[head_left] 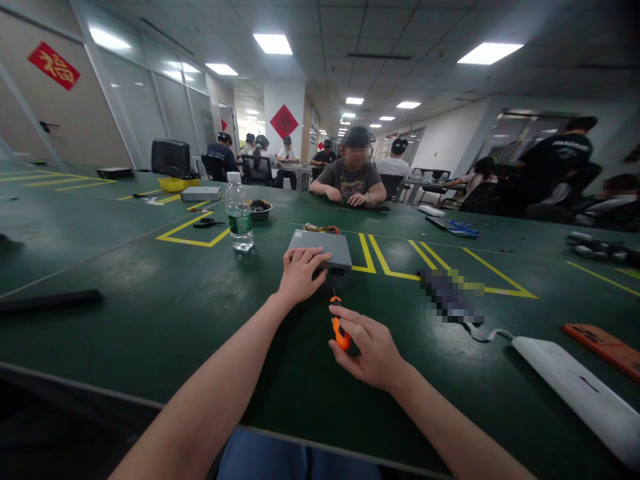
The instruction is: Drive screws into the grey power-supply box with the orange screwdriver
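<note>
Thumb and fingertips of the right hand (373, 352) pinch an orange and black screwdriver (341, 336), with its thin end pointing away, toward a power supply (334, 244). That grey metal box sits on the green table (200, 347), right in front of the person, with a bunch of wires (325, 229) at its far side. Left hand (301, 272) lies spread on top of the box, its thumb down by the near edge. A water bottle (240, 223) stands off to the left. It looks like the step is getting the screwdriver lined up with the box. I can't tell if the tip touches it. The next move seems to need a steady box and a straight tip.
</note>
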The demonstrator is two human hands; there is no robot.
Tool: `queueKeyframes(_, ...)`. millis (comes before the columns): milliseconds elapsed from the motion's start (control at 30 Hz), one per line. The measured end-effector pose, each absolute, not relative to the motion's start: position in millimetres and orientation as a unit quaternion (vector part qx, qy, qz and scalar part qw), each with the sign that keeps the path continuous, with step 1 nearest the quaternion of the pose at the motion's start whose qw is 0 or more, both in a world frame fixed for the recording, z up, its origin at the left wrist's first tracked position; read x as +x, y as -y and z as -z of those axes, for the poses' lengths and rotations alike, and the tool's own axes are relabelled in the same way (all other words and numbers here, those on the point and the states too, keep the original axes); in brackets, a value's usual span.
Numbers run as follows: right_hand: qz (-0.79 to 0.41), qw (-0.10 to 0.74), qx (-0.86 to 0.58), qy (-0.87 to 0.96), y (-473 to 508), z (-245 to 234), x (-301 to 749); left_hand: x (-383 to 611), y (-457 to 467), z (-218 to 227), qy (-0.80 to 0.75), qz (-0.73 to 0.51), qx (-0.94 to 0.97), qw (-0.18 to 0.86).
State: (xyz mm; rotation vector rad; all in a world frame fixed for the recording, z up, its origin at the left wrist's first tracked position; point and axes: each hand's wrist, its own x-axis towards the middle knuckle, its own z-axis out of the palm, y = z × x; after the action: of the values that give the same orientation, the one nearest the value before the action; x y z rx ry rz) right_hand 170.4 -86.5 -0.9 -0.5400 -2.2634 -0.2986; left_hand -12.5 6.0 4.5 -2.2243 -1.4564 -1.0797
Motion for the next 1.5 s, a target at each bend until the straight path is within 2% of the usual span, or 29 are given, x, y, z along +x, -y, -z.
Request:
queueKeyframes(1000,0.129,0.441,-0.227,0.859,83.2,-1.7,197.3,-15.0,-5.5,-5.7,0.501,0.367,-0.773,0.131)
queueKeyframes(1500,0.125,0.426,-0.217,0.869,82.9,-1.8,196.4,-13.9,-5.8,-5.9,0.502,0.368,-0.771,0.136)
